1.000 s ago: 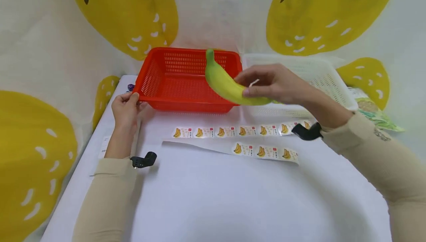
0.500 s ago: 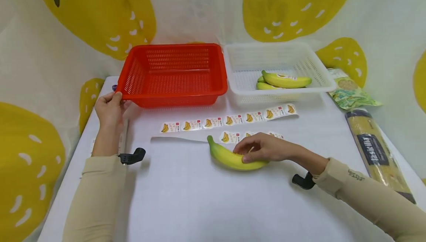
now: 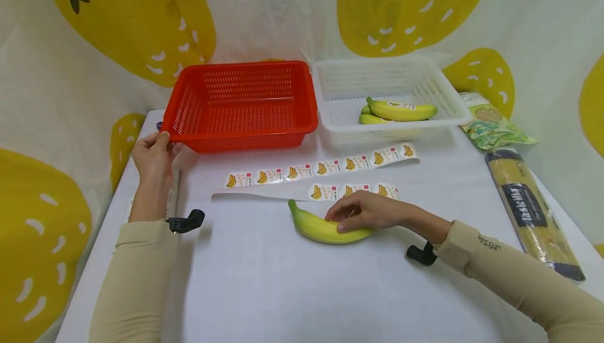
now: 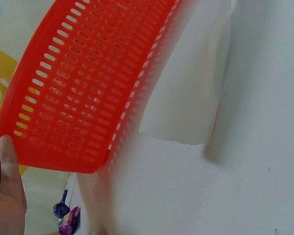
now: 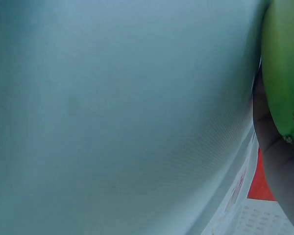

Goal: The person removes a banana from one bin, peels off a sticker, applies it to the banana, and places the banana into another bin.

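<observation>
A yellow-green banana (image 3: 321,226) lies on the white table (image 3: 292,290), just in front of the sticker strips. My right hand (image 3: 360,212) rests over its right half with fingers curled round it; the right wrist view shows the banana's green end (image 5: 285,73) close up. My left hand (image 3: 152,155) grips the near left corner of the empty red basket (image 3: 243,103), its thumb (image 4: 9,164) on the rim (image 4: 49,164). Two strips of banana stickers (image 3: 321,167) lie between the baskets and the banana. A white basket (image 3: 387,96) to the right holds two bananas (image 3: 398,110).
A green printed packet (image 3: 493,129) and a long pack of spaghetti (image 3: 528,212) lie along the table's right edge. A small purple object (image 4: 63,211) sits by the red basket's left corner. Yellow-patterned cloth hangs behind and at both sides.
My right hand carried the banana from above the red basket down onto the table near the stickers, then slid it slightly left. The left hand stayed on the basket corner.
</observation>
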`<state>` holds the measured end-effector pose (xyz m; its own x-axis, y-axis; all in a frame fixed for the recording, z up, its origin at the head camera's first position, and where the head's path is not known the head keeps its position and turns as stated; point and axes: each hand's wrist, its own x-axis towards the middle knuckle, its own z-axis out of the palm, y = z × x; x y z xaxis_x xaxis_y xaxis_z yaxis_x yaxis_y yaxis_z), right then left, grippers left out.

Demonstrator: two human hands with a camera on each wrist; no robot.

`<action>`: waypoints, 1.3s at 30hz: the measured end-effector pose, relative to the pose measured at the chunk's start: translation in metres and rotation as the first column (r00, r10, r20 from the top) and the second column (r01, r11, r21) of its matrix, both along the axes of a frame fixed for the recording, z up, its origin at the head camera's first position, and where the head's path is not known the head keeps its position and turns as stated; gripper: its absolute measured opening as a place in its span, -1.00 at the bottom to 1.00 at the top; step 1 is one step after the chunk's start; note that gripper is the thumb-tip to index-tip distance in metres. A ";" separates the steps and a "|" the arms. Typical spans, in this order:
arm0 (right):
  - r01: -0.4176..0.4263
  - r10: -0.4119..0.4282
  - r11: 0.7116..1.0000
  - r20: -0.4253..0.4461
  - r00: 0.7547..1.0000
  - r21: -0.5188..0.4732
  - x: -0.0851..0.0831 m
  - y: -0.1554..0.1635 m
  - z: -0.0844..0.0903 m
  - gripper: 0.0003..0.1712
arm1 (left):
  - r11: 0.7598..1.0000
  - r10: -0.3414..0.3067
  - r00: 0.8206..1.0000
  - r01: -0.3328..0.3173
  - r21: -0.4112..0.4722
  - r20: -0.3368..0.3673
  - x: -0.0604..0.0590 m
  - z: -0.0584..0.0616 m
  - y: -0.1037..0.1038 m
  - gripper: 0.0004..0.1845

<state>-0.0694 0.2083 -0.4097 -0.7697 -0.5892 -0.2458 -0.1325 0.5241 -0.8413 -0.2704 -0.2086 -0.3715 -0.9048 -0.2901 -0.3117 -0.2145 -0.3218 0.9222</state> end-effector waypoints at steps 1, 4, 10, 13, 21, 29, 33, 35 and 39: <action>0.001 -0.001 1.000 0.002 1.000 0.000 0.000 0.000 0.000 -0.63 | 1.000 0.004 1.000 -0.004 -0.008 0.004 0.000 0.000 0.000 -0.81; 0.004 -0.004 1.000 0.009 1.000 0.001 -0.001 0.000 0.000 -0.63 | 0.999 0.009 1.000 -0.009 -0.037 0.015 0.002 -0.001 0.000 -0.74; 0.002 -0.002 1.000 0.013 1.000 -0.002 -0.002 0.001 -0.001 -0.64 | 0.986 0.116 0.993 -0.119 -0.117 -0.031 0.012 -0.004 0.003 -0.81; -0.004 0.004 1.000 0.017 1.000 -0.012 -0.002 0.001 -0.001 -0.65 | 0.944 0.194 0.952 -0.246 -0.219 -0.236 0.027 -0.006 0.016 -0.94; -0.011 0.011 1.000 0.002 1.000 -0.008 -0.002 0.002 -0.002 -0.65 | 0.453 -0.761 0.628 0.336 -0.826 -0.162 0.076 0.015 0.091 -0.84; -0.015 0.015 1.000 0.006 1.000 -0.013 -0.003 0.001 -0.005 -0.64 | -0.257 -0.893 0.236 0.429 -0.866 0.382 0.073 -0.001 0.169 -0.86; -0.020 0.020 1.000 0.005 1.000 -0.024 -0.003 0.000 -0.006 -0.64 | -0.367 -0.851 0.218 0.403 -0.838 0.478 0.071 -0.010 0.185 -0.87; -0.022 0.022 0.999 -0.002 1.000 -0.024 -0.003 0.000 -0.006 -0.64 | -0.390 -0.835 0.222 0.405 -0.827 0.503 0.071 -0.013 0.188 -0.86; -0.016 0.016 1.000 -0.005 1.000 -0.019 -0.002 0.002 -0.005 -0.64 | -0.399 -0.827 0.225 0.412 -0.819 0.516 0.072 -0.017 0.192 -0.84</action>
<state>-0.0718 0.2099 -0.4143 -0.7612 -0.6061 -0.2306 -0.1450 0.5057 -0.8505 -0.1989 -0.0168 -0.3882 -0.5982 0.7400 -0.3074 0.6332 0.6716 0.3846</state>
